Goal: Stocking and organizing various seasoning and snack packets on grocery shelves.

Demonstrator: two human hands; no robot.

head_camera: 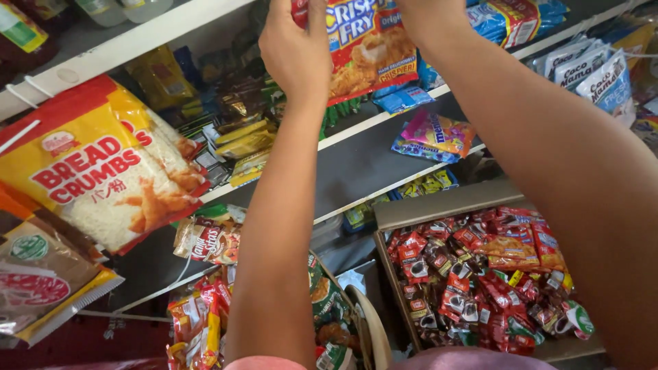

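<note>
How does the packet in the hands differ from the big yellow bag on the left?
The packet is red and orange, held up by both hands; the yellow bag hangs untouched. The packet looks smaller than the bag. The packet's top is cut off by the frame; the bag shows nearly whole. Both picture fried food.

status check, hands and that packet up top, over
Left hand and right hand both pinching orange breading-mix packet at top shelf. Nothing between hands and packet. Sachet box below.
</note>
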